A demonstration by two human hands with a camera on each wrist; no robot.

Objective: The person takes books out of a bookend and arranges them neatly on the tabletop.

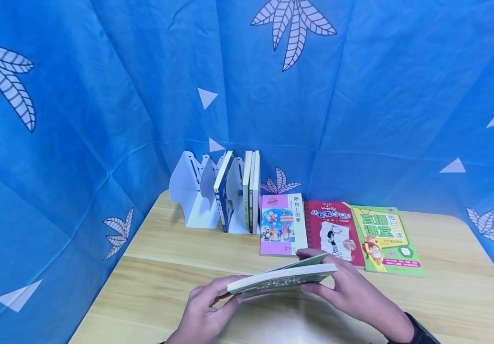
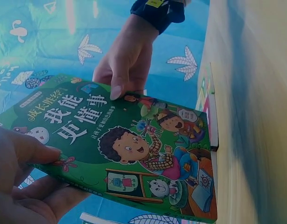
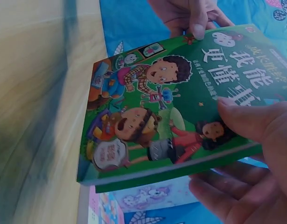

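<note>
Both hands' fingers [image 1: 316,288] grasp a green book [image 1: 281,278], three books [image 1: 339,231] and a rack [image 1: 197,191] lying beyond.

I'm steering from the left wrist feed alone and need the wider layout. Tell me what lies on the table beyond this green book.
Observer: Three books lie flat in a row: a pink book, a red book and a yellow-green book.
Operator: Say where anything stands upright.
Observer: A white book rack stands at the table's back edge, left of the pink book, with several books upright in its right slots.
Operator: Report how the green book is held.
Observer: The green book is held roughly level above the table; the left hand grips its left end, the right hand its right end.
</note>
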